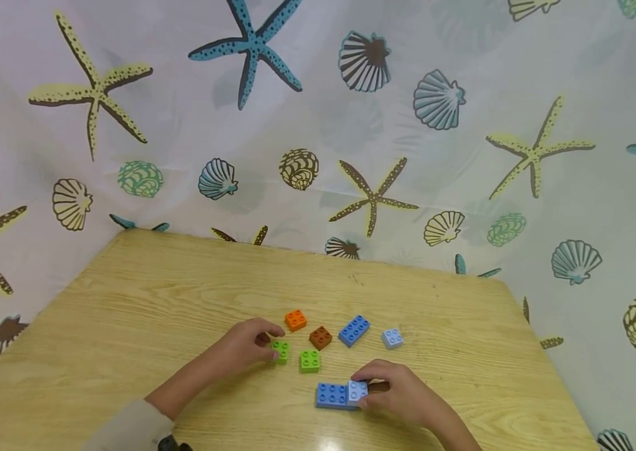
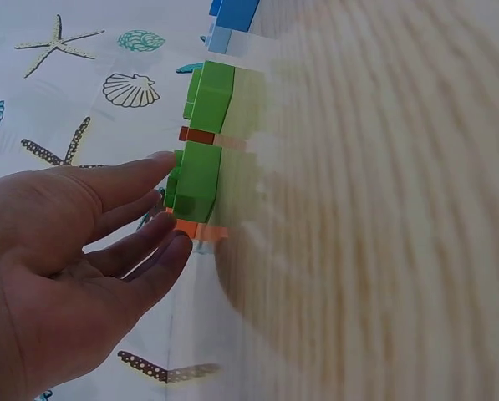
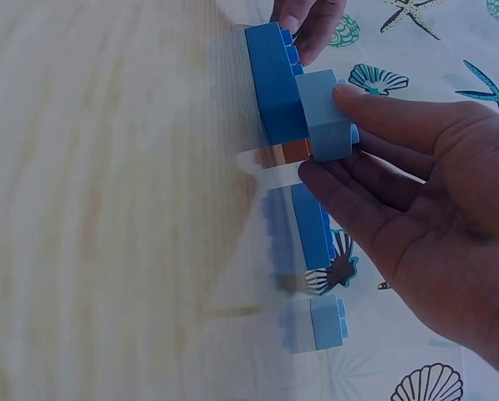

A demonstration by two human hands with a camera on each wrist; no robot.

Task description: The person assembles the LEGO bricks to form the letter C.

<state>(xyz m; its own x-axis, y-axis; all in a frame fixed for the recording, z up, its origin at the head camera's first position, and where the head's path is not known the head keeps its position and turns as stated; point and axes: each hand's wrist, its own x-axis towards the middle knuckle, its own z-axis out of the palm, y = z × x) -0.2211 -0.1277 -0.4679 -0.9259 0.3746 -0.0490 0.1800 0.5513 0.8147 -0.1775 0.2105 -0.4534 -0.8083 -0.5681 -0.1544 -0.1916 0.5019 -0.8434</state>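
Wooden table [image 1: 183, 282], shell-print cloth [image 1: 261, 213] behind; right hand [image 1: 399, 391] pinching pale block [image 1: 357, 389] atop blue brick [image 1: 331, 396] just left, likely seating it, next calls for press; left hand [image 1: 241, 344] spread at green block [image 1: 283, 348]

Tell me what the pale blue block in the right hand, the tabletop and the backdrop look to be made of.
Pale blue block: probably hard plastic, satin; crisp edges, moulded round studs.
Tabletop: wood or wood-look laminate, smooth and glossy; visible grain, glare, reflections.
Backdrop: thin fabric or plastic sheeting, I can't tell which; flat printed pattern, faint creases.
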